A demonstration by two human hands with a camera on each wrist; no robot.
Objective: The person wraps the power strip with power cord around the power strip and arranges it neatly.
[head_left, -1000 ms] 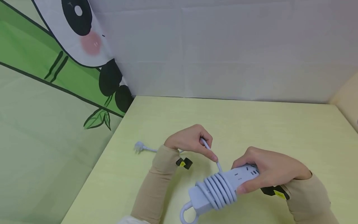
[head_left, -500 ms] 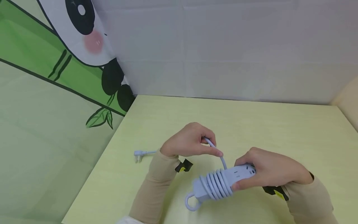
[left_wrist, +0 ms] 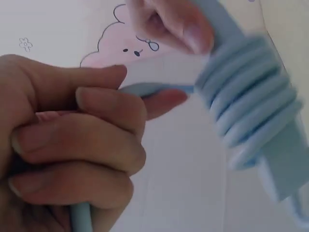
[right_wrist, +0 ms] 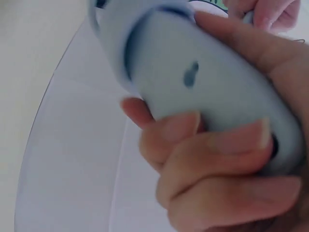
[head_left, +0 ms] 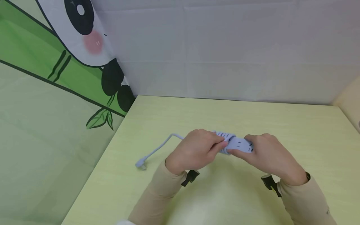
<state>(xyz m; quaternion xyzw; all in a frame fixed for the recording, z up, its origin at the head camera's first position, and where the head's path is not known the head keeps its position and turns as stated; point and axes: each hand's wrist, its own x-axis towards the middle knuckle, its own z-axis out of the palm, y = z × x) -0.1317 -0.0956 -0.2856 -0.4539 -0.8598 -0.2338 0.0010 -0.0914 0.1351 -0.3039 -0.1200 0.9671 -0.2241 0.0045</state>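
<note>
A white power strip [head_left: 239,145] hangs over the table, its own cord [left_wrist: 251,96] wound round it in several coils. My right hand [head_left: 271,154] grips the socket end, thumb along the near side; in the right wrist view the fingers curl across its back [right_wrist: 174,72]. My left hand [head_left: 198,150] pinches the cord close beside the coils. In the left wrist view its fingers curl round the cord, and a short stretch runs taut to the strip. The free cord trails left behind my left hand and ends in a plug [head_left: 141,164].
The pale yellow table [head_left: 295,131] reaches back to a white cloth wall [head_left: 225,53]. A printed cloth [head_left: 56,125] with a cartoon panda and green bamboo hangs at the left. Small dark cameras [head_left: 190,177] are strapped to both wrists.
The power strip has risen and turned, moving away from me, its cord-exit end now facing back. My left hand has come down closer to the coils. The plug has shifted slightly nearer.
</note>
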